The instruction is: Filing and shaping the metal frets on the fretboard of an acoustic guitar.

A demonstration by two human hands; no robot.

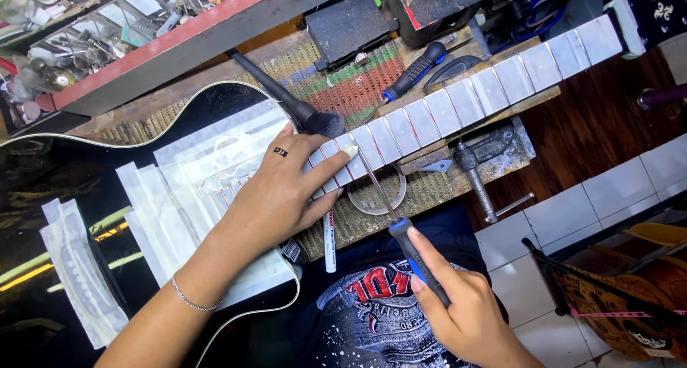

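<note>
nearest, the right hand (pixel 465 314) has its fingers wrapped tight round the black-and-blue handle of a thin metal file (pixel 383 196), whose tip rests on the tape-masked guitar neck (pixel 458 100), just beside the left index fingertip. the left hand (pixel 275 196) lies flat with fingers spread, pressing the neck where it meets the glossy black guitar body (pixel 64 189) covered in strips of white masking tape (pixel 172 203). if the file skips off the fret, it could nick that fingertip or tear the tape and scratch the wood. a white marker pen (pixel 329 243) with a red-printed label lies below the neck on the ribbed tabletop (pixel 429 189). farther off rest a black brush (pixel 286 100) and a blue-handled tool (pixel 415 69).
</note>
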